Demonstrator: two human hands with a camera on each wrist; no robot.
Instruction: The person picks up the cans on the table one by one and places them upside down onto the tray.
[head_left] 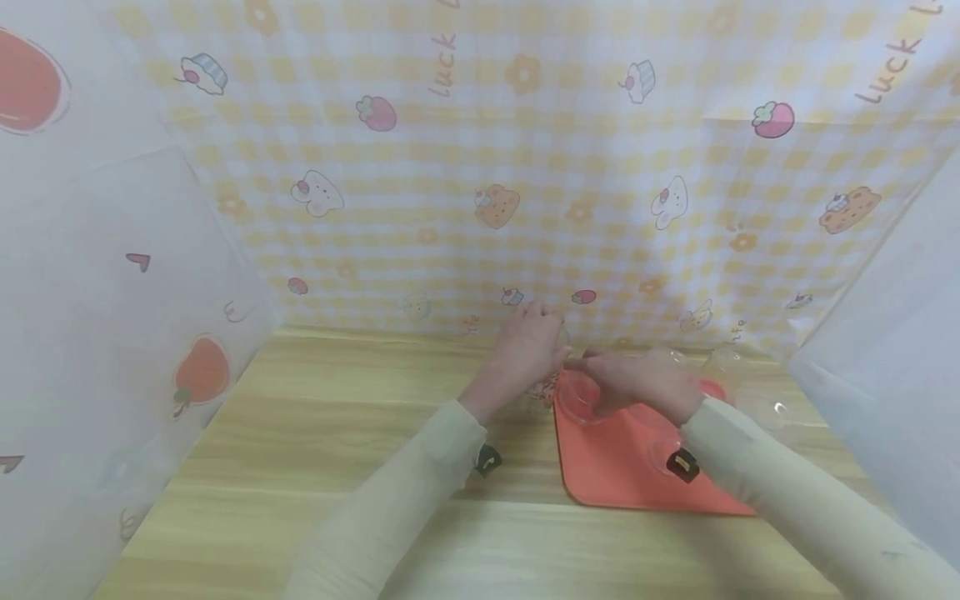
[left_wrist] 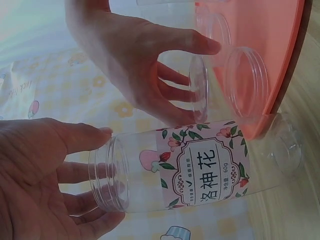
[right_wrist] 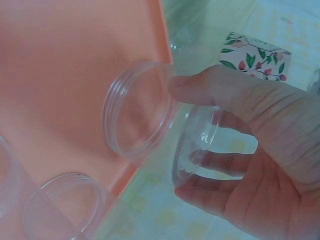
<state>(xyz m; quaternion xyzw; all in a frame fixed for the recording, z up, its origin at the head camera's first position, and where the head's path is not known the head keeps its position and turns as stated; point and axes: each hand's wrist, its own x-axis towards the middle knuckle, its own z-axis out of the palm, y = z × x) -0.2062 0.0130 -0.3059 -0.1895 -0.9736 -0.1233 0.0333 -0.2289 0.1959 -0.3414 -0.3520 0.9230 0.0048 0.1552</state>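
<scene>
A clear plastic jar (left_wrist: 200, 170) with a pink floral label stands upright on the table beside the tray's left edge, its threaded neck uncovered. My left hand (head_left: 525, 346) grips that neck from above, thumb on one side and fingers on the other. Just to the right, my right hand (head_left: 645, 383) holds a clear round lid (right_wrist: 197, 145) between its thumb and curled fingers, over the corner of the orange-red tray (head_left: 630, 479). Below the held lid, a clear threaded ring-shaped piece (right_wrist: 137, 110) sits at the tray's corner.
Another clear round piece (head_left: 663, 456) lies on the tray near my right wrist. Farther right stand clear containers (head_left: 778, 408), partly behind the right forearm. A patterned yellow-checked sheet (head_left: 517, 208) hangs along the back of the wooden table (head_left: 315, 433).
</scene>
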